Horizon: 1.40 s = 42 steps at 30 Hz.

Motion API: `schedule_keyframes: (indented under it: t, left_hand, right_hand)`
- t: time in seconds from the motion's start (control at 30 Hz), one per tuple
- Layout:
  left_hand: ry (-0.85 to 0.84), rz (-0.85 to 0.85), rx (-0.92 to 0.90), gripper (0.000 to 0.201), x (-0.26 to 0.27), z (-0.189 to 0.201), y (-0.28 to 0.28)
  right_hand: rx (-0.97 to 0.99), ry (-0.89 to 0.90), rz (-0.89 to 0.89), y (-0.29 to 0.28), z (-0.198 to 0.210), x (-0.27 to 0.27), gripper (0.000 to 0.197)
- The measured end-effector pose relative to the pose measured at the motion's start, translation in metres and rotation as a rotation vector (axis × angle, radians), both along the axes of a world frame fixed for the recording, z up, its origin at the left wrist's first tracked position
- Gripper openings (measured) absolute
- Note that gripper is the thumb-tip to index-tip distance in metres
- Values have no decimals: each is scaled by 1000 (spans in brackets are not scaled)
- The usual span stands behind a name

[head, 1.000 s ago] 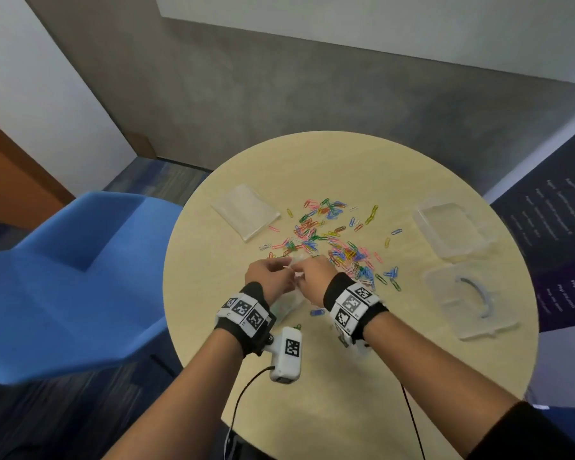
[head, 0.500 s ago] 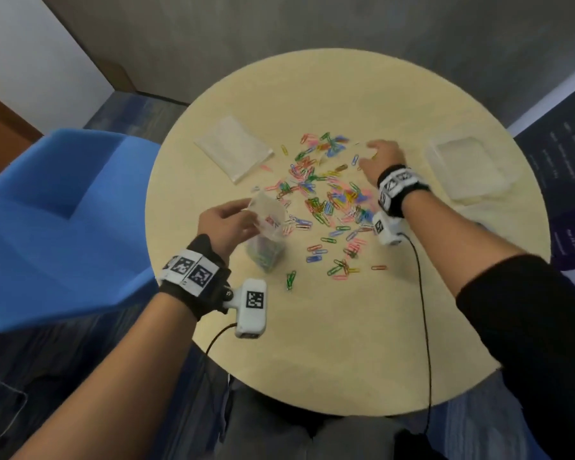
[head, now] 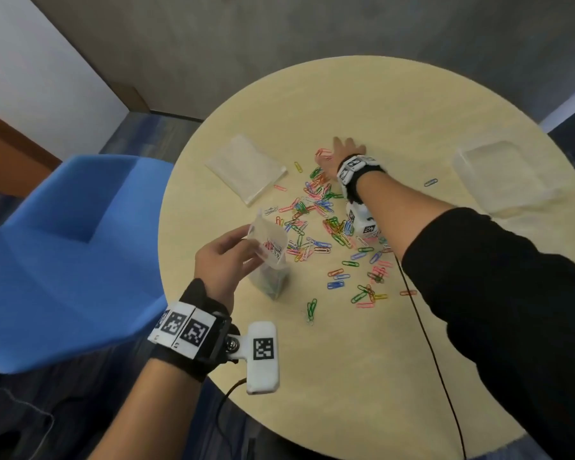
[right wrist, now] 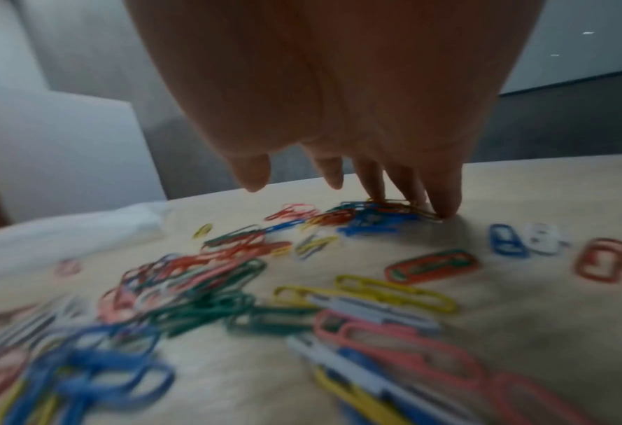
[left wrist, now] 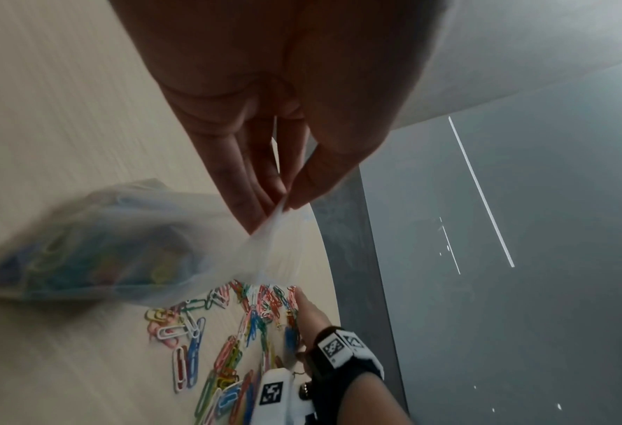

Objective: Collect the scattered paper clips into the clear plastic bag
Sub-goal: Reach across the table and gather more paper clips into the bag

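My left hand (head: 224, 260) pinches the rim of the bag (head: 270, 257), centre-left of frame, mouth up, long axis roughly vertical. Step in hand: gathering. Right hand (head: 344, 154), upper centre, fingers (right wrist: 443, 195) straight, presses on paper clips (head: 316, 207) strewn mid-bench (head: 412, 111). Next move: rake, grip, carry to bag.

A round pale wood table (head: 379, 376) stands on grey floor (head: 279, 34). A blue chair (head: 63, 260) sits left, near a white wall (head: 30, 71).
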<state>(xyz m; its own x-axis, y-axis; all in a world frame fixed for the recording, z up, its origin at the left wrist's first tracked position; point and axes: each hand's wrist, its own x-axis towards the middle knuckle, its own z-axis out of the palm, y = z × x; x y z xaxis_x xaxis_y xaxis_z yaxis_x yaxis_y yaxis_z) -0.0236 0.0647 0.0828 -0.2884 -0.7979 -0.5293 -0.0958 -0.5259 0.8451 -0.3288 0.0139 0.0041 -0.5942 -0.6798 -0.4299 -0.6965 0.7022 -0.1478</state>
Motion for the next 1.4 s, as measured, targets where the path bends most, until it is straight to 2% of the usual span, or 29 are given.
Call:
schedule_keyframes:
  t: [0.03,0.13,0.17,0.33,0.43,0.57,0.67,0.8,0.9,0.97,1.07,1.13,1.2,1.27,1.33,1.4]
  left_hand:
    - [-2,1,-3,29,1,-1,0]
    - [-1,-6,-4,29,0,-2,-2]
    - [5,-9,0,29,-1,-2,-3]
    - [37,-27,19,29,-7,-3,-3]
    - [67,-42,56,30,-6,-3,3]
    - [82,-31,126,29,-3,-4,15]
    - [70,-29,178,36,-7,-4,15]
    - [12,-90,196,43,-14,-2,12]
    - [-39,-146,197,40,-20,-1,16]
    - [-52,-182,179,38,-23,-1,20]
    - [-69,-206,125,33,-23,-1,21]
    - [-68,-208,100,32,-22,0,22]
    - [-60,-210,94,30,-19,0,22]
    - [-50,-217,77,30,-16,0,20]
    - [-41,-215,57,31,-11,2,13]
    - [-21,-189,53,32,-2,4,4]
  right_hand:
    - [12,48,57,-1,-1,7,71]
    - [8,195,224,2,3,27,35]
    - [23,224,269,2,5,31,29]
    - [4,181,280,17,15,36,21]
    - [-60,111,163,38,16,23,23]
    - [-356,-166,-178,84,15,3,17]
    - [-488,-491,-362,120,32,4,18]
    - [-638,-985,-441,140,81,44,41]
    - [-708,-1184,-399,143,104,93,45]
    - [-671,-1077,-324,140,97,123,38]
    - [-579,-642,-193,134,72,150,25]
    - [-548,-433,-104,132,69,163,13]
    - [-474,-366,-33,129,68,173,18]
    - [-406,-373,6,125,71,179,26]
    - [-440,-361,44,122,76,180,32]
    - [-566,-362,71,118,82,178,26]
